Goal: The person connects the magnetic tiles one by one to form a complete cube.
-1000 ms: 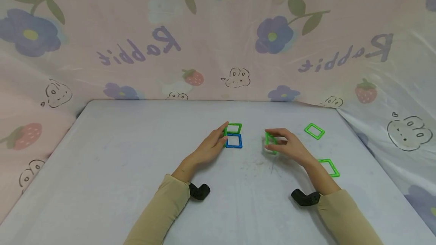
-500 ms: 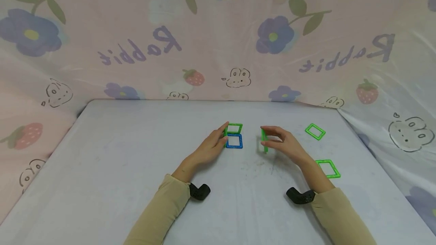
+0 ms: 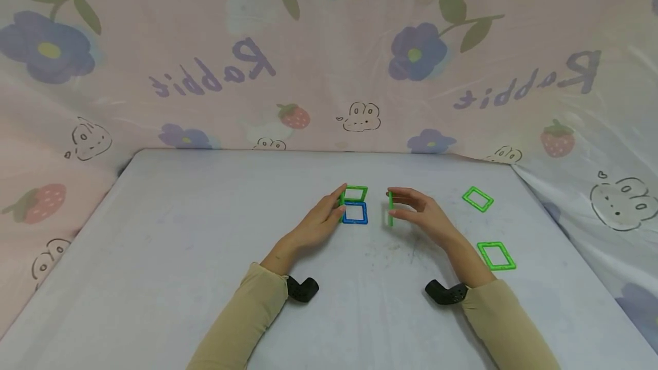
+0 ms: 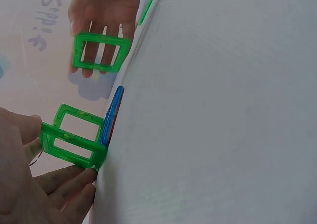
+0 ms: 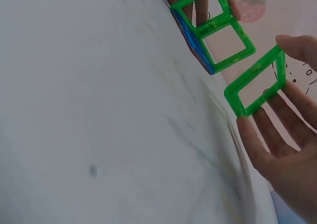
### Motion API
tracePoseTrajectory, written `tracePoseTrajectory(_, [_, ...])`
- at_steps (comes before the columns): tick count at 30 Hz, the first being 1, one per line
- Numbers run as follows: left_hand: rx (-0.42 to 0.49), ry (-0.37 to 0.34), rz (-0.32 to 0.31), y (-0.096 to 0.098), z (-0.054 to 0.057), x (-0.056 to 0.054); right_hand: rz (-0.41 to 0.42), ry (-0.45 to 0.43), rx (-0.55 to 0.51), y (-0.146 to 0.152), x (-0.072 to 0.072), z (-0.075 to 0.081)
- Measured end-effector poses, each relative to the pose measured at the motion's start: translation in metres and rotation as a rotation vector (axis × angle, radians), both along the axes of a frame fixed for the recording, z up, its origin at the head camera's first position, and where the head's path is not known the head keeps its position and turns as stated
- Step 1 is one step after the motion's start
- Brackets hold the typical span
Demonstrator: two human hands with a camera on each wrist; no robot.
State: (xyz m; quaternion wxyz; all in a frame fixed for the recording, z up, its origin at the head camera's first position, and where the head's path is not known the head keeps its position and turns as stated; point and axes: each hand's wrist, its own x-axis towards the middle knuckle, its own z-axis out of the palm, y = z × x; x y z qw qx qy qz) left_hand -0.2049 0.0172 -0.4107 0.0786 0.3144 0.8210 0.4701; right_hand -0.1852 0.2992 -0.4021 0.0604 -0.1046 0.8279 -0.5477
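Observation:
A blue square magnetic tile (image 3: 355,213) lies flat on the table, with a red strip (image 4: 113,126) along its underside in the left wrist view. Along its left side stands a green magnetic tile (image 4: 72,143), and another green tile (image 3: 356,193) rises along its back side. My left hand (image 3: 323,218) holds the left upright tile between thumb and fingers. To the right, apart from these, my right hand (image 3: 421,213) pinches a green square magnetic tile (image 5: 257,85) held upright at its edges. That tile appears edge-on in the head view.
Two loose green magnetic tiles, a farther one (image 3: 478,199) and a nearer one (image 3: 496,256), lie flat on the white table (image 3: 180,256) to the right. A printed curtain (image 3: 319,56) hangs behind the table and along its sides.
My right hand has moved left toward the blue tile, turning its green tile until it is edge-on in the head view. The left hand has stayed in place.

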Motion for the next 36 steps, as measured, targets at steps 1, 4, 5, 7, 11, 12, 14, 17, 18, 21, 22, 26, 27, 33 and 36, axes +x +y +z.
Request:
tracePoseTrajectory(1, [0.005, 0.0, -0.003, 0.0, 0.0, 0.0, -0.002, -0.007, 0.0, -0.001, -0.001, 0.0])
tracePoseTrajectory(4, [0.009, 0.001, -0.007, 0.001, -0.001, -0.001, 0.003, -0.028, -0.014, -0.003, -0.002, 0.0])
tracePoseTrajectory(5, [0.006, -0.002, -0.007, 0.001, -0.001, -0.001, 0.004, -0.034, -0.017, -0.004, -0.002, 0.0])
tracePoseTrajectory(7, [-0.002, -0.005, -0.006, 0.0, 0.0, -0.001, 0.008, -0.041, -0.021, -0.006, -0.003, 0.001])
tracePoseTrajectory(11, [-0.005, -0.001, -0.004, 0.0, 0.0, -0.001, 0.012, -0.056, -0.035, -0.008, -0.005, 0.0])
tracePoseTrajectory(12, [-0.001, 0.002, -0.004, 0.0, 0.0, 0.0, 0.014, -0.058, -0.035, -0.009, -0.005, 0.0])
tracePoseTrajectory(14, [0.005, 0.007, -0.006, 0.001, 0.0, 0.0, 0.016, -0.064, -0.043, -0.009, -0.006, -0.001])
tracePoseTrajectory(17, [0.004, 0.006, -0.009, 0.001, 0.0, 0.0, 0.023, -0.07, -0.055, -0.01, -0.006, -0.002])
tracePoseTrajectory(18, [0.005, 0.006, -0.01, 0.0, 0.0, 0.0, 0.024, -0.073, -0.059, -0.011, -0.007, -0.003])
tracePoseTrajectory(21, [0.004, 0.007, -0.008, 0.0, -0.001, -0.001, 0.029, -0.081, -0.072, -0.013, -0.007, -0.002])
tracePoseTrajectory(22, [0.001, 0.006, -0.004, 0.0, -0.001, -0.001, 0.031, -0.08, -0.077, -0.013, -0.007, -0.002])
tracePoseTrajectory(26, [-0.015, 0.003, 0.002, 0.0, -0.001, -0.002, 0.036, -0.077, -0.082, -0.016, -0.007, -0.002])
tracePoseTrajectory(27, [-0.021, 0.002, 0.001, 0.0, -0.001, -0.002, 0.038, -0.077, -0.085, -0.016, -0.007, -0.003])
tracePoseTrajectory(33, [-0.025, 0.006, -0.006, 0.0, -0.003, -0.003, 0.045, -0.092, -0.108, -0.018, -0.009, -0.005])
tracePoseTrajectory(36, [-0.022, 0.004, -0.005, 0.0, -0.003, -0.003, 0.049, -0.093, -0.112, -0.019, -0.01, -0.006])
